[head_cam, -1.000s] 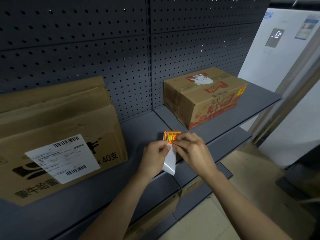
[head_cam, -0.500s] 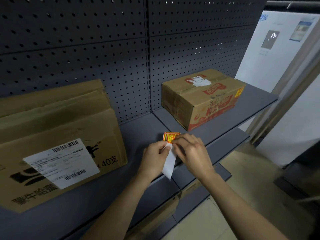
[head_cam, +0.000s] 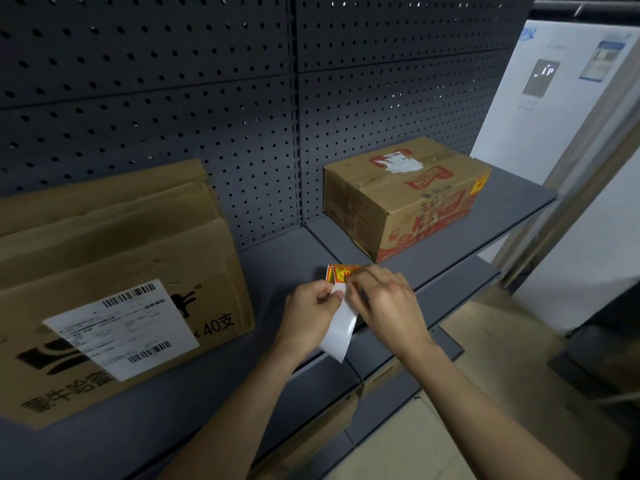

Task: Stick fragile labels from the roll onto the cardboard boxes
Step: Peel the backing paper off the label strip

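My left hand [head_cam: 310, 308] pinches a strip of white backing paper [head_cam: 339, 332] that hangs down between my hands. A red and yellow fragile label [head_cam: 341, 273] sits at the strip's top end, and my right hand [head_cam: 384, 299] pinches its edge. Both hands are above the front of the grey shelf [head_cam: 277, 271]. A large brown cardboard box [head_cam: 114, 258] with a white shipping label stands at the left. A smaller cardboard box [head_cam: 398, 199] with red print stands at the right; a yellow and red sticker [head_cam: 479, 185] is on its far corner.
A dark pegboard wall [head_cam: 242, 98] backs the shelf. A lower shelf [head_cam: 381, 386] juts out beneath my hands. A white panel [head_cam: 540, 98] and a slanted post [head_cam: 588, 161] stand to the right, with tan floor [head_cam: 467, 393] below.
The camera view shifted slightly. My hands stayed in the same place, still working the label at the top of the backing strip.
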`<state>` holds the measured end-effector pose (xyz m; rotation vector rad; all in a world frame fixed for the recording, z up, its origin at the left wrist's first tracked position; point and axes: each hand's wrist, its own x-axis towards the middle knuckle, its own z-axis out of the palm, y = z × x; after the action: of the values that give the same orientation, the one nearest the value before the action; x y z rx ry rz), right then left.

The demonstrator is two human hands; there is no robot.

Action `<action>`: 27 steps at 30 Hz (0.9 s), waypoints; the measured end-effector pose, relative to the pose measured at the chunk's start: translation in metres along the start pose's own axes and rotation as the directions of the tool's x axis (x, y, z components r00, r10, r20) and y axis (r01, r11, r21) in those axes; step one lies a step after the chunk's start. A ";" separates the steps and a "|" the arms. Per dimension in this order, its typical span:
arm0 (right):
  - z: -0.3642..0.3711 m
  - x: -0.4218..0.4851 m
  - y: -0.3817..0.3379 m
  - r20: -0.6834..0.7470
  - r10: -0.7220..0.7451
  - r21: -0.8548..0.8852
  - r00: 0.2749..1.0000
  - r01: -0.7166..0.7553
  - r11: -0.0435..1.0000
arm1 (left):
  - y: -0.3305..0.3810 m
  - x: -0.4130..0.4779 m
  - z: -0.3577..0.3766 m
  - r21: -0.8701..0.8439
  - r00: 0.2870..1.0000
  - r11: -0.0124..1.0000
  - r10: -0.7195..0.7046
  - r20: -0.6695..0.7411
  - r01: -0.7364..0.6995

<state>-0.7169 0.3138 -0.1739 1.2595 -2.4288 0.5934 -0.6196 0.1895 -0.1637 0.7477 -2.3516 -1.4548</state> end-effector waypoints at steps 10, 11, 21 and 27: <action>0.002 -0.003 0.006 0.008 0.000 0.150 1.000 -0.002 0.989 | -0.006 0.005 0.000 -0.025 0.995 0.998 0.054 -0.082 -0.056; 0.003 -0.004 0.005 0.023 0.016 0.185 1.000 -0.020 0.983 | -0.006 0.006 0.000 -0.032 0.994 0.997 0.061 -0.092 -0.064; 0.005 -0.011 -0.007 0.013 0.129 0.345 0.992 -0.126 0.930 | -0.007 0.007 -0.001 -0.100 1.000 0.995 0.013 -0.015 -0.014; 0.002 -0.010 -0.008 -0.047 0.095 0.312 0.994 -0.075 0.947 | -0.007 0.003 0.000 -0.169 0.991 0.983 0.044 -0.125 -0.065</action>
<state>-0.7047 0.3157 -0.1787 1.2318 -2.4144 1.0581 -0.6200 0.1852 -0.1704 0.6990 -2.1082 -1.5214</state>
